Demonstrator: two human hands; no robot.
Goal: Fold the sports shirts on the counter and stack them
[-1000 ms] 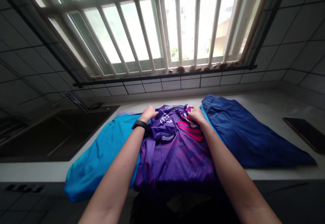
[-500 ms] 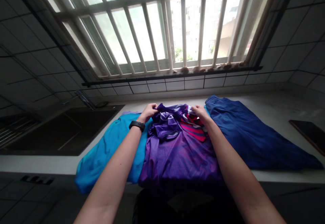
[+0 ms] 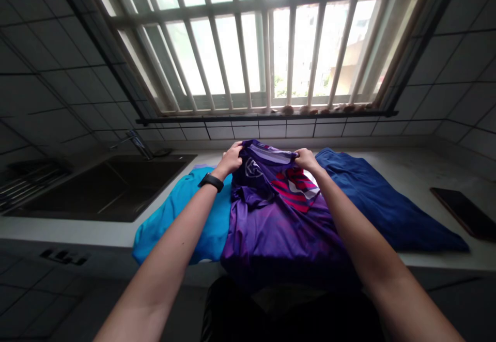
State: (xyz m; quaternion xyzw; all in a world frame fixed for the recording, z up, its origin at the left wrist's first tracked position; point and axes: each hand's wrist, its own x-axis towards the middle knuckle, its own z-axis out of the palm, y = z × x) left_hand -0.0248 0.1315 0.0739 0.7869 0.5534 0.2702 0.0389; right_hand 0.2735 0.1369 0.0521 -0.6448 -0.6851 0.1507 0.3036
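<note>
A purple jersey (image 3: 279, 238) with a red-striped patch and a white emblem lies over the counter's front edge. My left hand (image 3: 231, 159), with a black band on the wrist, is closed on the left side of its collar. On the collar's other side my right hand (image 3: 307, 159) grips the fabric. Between the two hands the neck opening is held up and stretched, showing the lighter inside. Lower down, the jersey is rumpled. Under and beside my left forearm lies a bright blue garment (image 3: 182, 213). To the right of my right hand rests a folded navy garment (image 3: 372, 202).
A dark sink (image 3: 108, 187) with a faucet (image 3: 138, 144) is set into the counter at left. A phone (image 3: 463, 210) lies on the counter (image 3: 411, 164) at right. Behind it all is a barred window (image 3: 251, 58), with small stones (image 3: 287, 110) along its sill.
Both hands have lifted the jersey's collar, and the bunched fabric has opened out, so the emblem and red stripes show more. The view has shifted slightly.
</note>
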